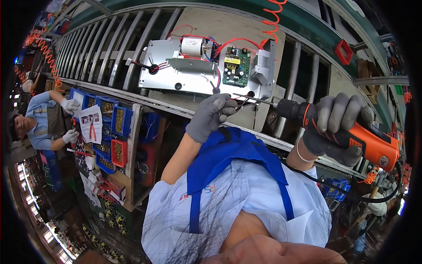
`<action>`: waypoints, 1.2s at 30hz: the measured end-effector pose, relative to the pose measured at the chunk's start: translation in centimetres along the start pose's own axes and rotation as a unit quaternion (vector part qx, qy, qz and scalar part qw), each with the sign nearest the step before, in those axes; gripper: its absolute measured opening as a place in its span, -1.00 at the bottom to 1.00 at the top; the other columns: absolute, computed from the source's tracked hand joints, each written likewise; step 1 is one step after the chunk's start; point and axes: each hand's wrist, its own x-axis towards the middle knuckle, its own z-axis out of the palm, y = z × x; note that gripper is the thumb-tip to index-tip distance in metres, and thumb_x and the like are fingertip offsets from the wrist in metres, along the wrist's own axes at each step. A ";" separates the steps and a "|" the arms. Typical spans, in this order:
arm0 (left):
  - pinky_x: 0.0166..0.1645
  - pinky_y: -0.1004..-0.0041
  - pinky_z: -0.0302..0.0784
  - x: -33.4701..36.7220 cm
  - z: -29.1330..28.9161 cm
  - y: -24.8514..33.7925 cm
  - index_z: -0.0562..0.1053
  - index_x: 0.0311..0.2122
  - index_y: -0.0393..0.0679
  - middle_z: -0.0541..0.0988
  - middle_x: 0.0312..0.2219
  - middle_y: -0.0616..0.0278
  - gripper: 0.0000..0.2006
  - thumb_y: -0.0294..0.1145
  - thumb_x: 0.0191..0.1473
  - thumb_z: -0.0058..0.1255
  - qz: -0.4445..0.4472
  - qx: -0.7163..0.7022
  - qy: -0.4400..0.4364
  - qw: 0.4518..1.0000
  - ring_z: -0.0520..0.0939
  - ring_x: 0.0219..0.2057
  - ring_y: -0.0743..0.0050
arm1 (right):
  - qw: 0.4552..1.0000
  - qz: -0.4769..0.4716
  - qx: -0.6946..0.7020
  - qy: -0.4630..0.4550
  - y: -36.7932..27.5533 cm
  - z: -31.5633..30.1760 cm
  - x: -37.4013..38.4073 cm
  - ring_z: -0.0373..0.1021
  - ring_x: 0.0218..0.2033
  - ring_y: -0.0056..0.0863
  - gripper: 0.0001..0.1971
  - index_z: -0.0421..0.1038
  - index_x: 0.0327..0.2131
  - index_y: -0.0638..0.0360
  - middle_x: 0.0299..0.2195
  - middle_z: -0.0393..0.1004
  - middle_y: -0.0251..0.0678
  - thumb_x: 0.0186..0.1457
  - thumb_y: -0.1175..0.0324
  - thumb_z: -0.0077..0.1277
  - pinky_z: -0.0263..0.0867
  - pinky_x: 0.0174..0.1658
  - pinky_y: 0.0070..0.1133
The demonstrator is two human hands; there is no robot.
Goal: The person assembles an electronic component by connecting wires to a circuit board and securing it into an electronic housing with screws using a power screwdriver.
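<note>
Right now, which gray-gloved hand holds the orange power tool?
The right hand, wrapped around the power tool; the left hand is near the silver metal plate.

Left: white-gloved co-worker (40, 121) in light blue, beside a bench (133, 152) bearing blue bins (129, 121) of small brass-coloured parts, a red bin (126, 154) of similar parts, and a white printed sheet (85, 132) among the blue bins. Top: metal conveyor rollers (293, 70), bent by the lens. Top centre and upper left: coiled orange-red hoses (273, 17). Upper right: small red tray (340, 56), near a brown carton (365, 75). Lower right: further blue containers (337, 190), blurred.
</note>
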 end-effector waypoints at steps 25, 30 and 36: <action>-0.49 0.80 0.36 2.4 0.1 -1.5 0.33 -0.11 -0.23 0.30 -0.43 0.44 -0.66 -0.23 0.14 0.09 -0.086 -0.271 -0.087 0.955 0.33 -0.48 0.80 | 0.999 0.024 -0.019 0.017 1.5 -0.9 -0.3 0.18 -0.64 -0.68 -0.35 0.24 0.12 0.22 -0.43 0.25 -0.38 -0.01 0.11 0.11 0.32 -0.64 -0.69; -0.51 0.83 0.31 2.8 0.8 -1.2 0.34 -0.12 -0.20 0.29 -0.45 0.47 -0.68 -0.26 0.13 0.11 -0.101 -0.305 -0.076 0.944 0.30 -0.51 0.82 | 0.999 0.029 -0.015 0.001 1.6 -1.0 -0.1 0.18 -0.64 -0.68 -0.34 0.23 0.13 0.23 -0.42 0.26 -0.38 -0.01 0.11 0.11 0.33 -0.63 -0.68; -0.54 0.82 0.25 3.6 1.8 -0.9 0.37 -0.18 -0.18 0.27 -0.51 0.52 -0.76 -0.31 0.14 0.10 -0.109 -0.364 -0.105 0.919 0.25 -0.55 0.81 | 0.999 0.032 -0.037 -0.012 1.7 -0.9 1.5 0.19 -0.63 -0.68 -0.34 0.22 0.14 0.24 -0.42 0.26 -0.38 0.00 0.11 0.10 0.33 -0.62 -0.68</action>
